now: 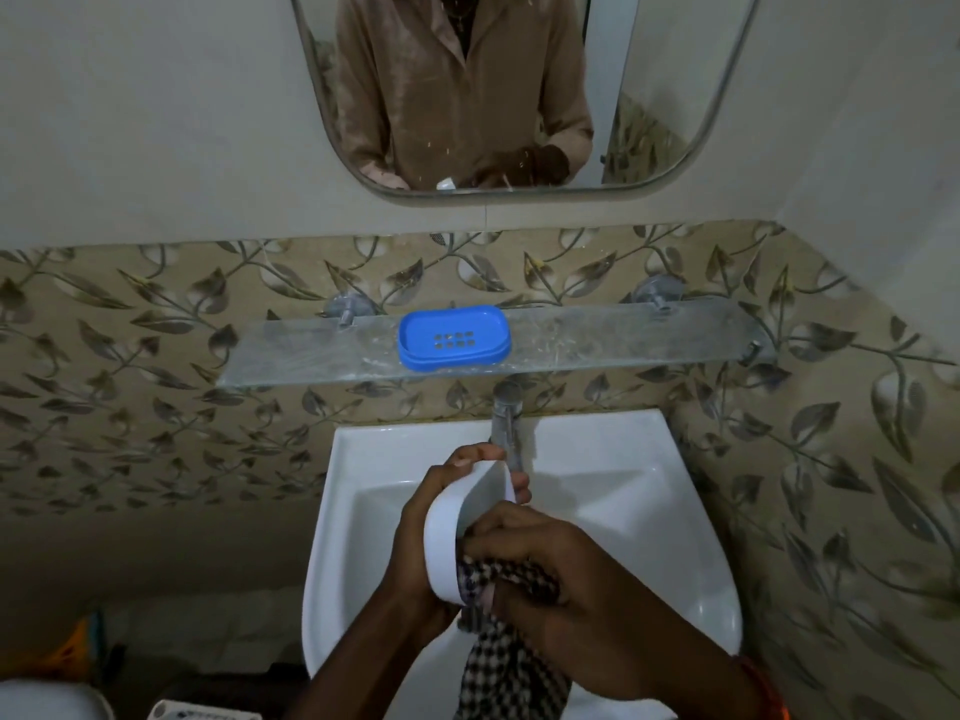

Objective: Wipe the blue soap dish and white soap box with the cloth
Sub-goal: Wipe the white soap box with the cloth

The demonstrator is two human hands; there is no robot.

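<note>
1. The left hand (415,532) has its fingers (470,457) curled round the white soap box (449,532), held tilted over the sink (649,511).
2. The right hand (561,579) grips the checked cloth (511,579), pressing it inside the box.
3. Well beyond the fingers, the blue soap dish (453,337) lies empty on the glass shelf (623,340).

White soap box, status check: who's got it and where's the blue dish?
Left hand grips white soap box over sink. Right hand presses cloth into it. Blue soap dish on glass shelf. Nothing obstructing.
</note>
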